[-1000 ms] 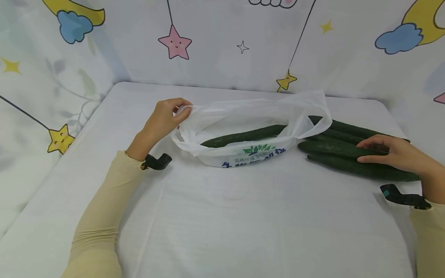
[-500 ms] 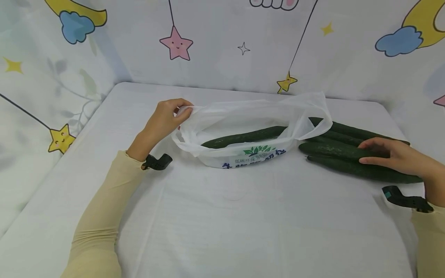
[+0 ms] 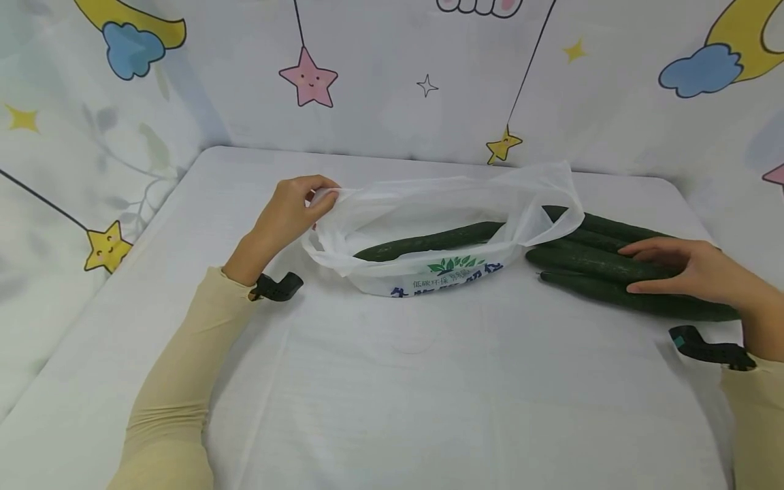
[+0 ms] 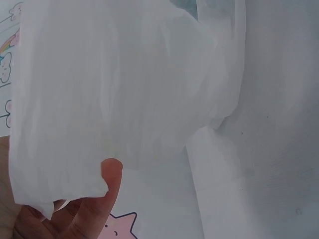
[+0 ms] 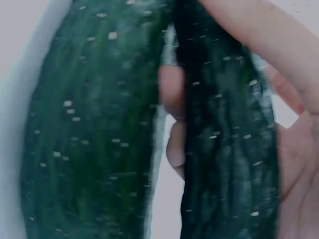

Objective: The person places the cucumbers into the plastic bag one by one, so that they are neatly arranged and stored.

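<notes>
At the left, my left hand [image 3: 294, 207] pinches the rim of a white plastic bag [image 3: 435, 194] between thumb and fingers; the bag's thin film fills much of the left wrist view. One cucumber [image 3: 429, 243] lies inside the bag, with a bit of another behind it. At the right, several cucumbers lie side by side. My right hand [image 3: 689, 269] is over them, its thumb and fingers round one cucumber [image 5: 229, 144]. In the right wrist view, fingertips show past that cucumber's far side, and a second cucumber [image 5: 94, 129] lies alongside.
A white cloth covers the table [image 3: 392, 395]. Behind it hangs a curtain [image 3: 380, 88] printed with stars, moons and clouds. The right end of the bag overlaps the tips of the rear cucumbers [image 3: 618, 228].
My right hand's fingers have reached a little farther across the cucumber, and its thumb has spread slightly lower. The left hand and bag have stayed in place.
</notes>
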### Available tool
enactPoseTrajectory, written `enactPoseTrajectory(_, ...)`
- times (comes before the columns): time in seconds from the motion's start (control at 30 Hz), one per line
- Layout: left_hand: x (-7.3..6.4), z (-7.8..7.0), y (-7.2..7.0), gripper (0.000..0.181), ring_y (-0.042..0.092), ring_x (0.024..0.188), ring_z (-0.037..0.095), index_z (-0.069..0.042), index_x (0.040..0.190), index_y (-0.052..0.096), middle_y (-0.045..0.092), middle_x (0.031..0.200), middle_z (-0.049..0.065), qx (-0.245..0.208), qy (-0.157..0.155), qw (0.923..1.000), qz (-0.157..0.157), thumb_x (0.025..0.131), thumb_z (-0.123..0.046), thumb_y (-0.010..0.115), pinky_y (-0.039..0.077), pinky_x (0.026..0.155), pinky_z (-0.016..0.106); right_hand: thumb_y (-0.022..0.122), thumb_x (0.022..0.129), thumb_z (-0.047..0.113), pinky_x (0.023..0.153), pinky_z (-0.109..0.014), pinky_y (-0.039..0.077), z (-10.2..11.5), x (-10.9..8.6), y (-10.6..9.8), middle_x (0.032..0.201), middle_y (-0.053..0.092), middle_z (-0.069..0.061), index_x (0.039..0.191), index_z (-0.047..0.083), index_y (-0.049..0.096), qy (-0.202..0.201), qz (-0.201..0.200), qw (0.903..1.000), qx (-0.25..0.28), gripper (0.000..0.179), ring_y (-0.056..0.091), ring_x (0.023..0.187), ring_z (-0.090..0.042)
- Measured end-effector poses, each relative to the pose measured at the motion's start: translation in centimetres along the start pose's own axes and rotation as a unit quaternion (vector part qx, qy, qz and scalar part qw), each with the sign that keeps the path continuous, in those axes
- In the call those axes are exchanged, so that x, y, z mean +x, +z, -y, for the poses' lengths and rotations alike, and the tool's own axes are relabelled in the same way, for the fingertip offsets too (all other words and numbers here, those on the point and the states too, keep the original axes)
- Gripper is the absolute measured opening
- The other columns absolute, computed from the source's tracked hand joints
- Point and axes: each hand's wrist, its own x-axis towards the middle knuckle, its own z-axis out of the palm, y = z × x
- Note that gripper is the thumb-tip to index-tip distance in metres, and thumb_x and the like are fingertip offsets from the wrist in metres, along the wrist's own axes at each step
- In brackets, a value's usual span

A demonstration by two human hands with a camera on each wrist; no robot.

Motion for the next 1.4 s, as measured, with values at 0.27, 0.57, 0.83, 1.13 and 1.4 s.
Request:
enactPoseTrajectory(0.27, -0.04, 0.02, 0.01, 0.023, 0.062, 0.065, 0.020, -0.007, 0.114, 0.069, 0.069, 0.109, 0.008, 0.006, -0.001, 1.0000, 0.001, 0.098, -0.020, 0.058, 0.048, 0.057, 0.024, 0.088, 0.069, 0.006, 0.072, -0.005, 0.039, 0.06, -0.11, 0.39, 0.103, 0.066, 0.023, 0.113, 0.013, 0.071, -0.050, -0.030, 0.9979, 0.027, 0.048, 0.058, 0.082, 0.004)
enactPoseTrajectory(0.57, -0.06, 0.06, -0.06, 0.024, 0.059, 0.052, 0.018, -0.007, 0.114, 0.069, 0.069, 0.107, 0.008, 0.005, 0.005, 1.0000, 0.002, 0.099, -0.020, 0.057, 0.046, 0.056, 0.022, 0.087, 0.069, 0.003, 0.076, -0.003, 0.038, 0.13, -0.12, 0.30, 0.104, 0.067, 0.023, 0.113, 0.012, 0.071, -0.068, -0.044, 0.9957, 0.045, 0.047, 0.056, 0.087, 0.005)
enactPoseTrajectory(0.83, -0.07, -0.02, 0.01, 0.024, 0.060, 0.055, 0.019, -0.007, 0.115, 0.069, 0.069, 0.107, 0.009, 0.007, 0.000, 1.0000, 0.007, 0.099, -0.020, 0.057, 0.047, 0.055, 0.023, 0.087, 0.069, 0.001, 0.078, -0.002, 0.037, 0.26, -0.19, 0.36, 0.105, 0.066, 0.024, 0.112, 0.011, 0.071, -0.071, -0.048, 0.9950, 0.052, 0.047, 0.055, 0.091, 0.007)
enactPoseTrajectory(1.13, -0.14, 0.03, 0.02, 0.024, 0.058, 0.053, 0.019, -0.007, 0.115, 0.069, 0.069, 0.105, 0.009, 0.003, 0.005, 1.0000, 0.007, 0.099, -0.020, 0.058, 0.046, 0.053, 0.023, 0.087, 0.069, 0.002, 0.078, -0.003, 0.037, 0.44, -0.19, 0.46, 0.106, 0.066, 0.021, 0.112, 0.011, 0.072, -0.078, -0.040, 0.9951, 0.045, 0.047, 0.055, 0.090, 0.004)
enactPoseTrajectory(1.4, -0.04, 0.00, 0.05, 0.023, 0.059, 0.054, 0.019, -0.006, 0.115, 0.069, 0.069, 0.105, 0.009, 0.002, 0.005, 1.0000, 0.005, 0.098, -0.019, 0.058, 0.046, 0.053, 0.023, 0.087, 0.067, -0.001, 0.075, -0.004, 0.040, 0.91, -0.24, 0.38, 0.106, 0.067, 0.017, 0.111, 0.012, 0.072, -0.099, -0.023, 0.9942, 0.035, 0.048, 0.058, 0.085, 0.001)
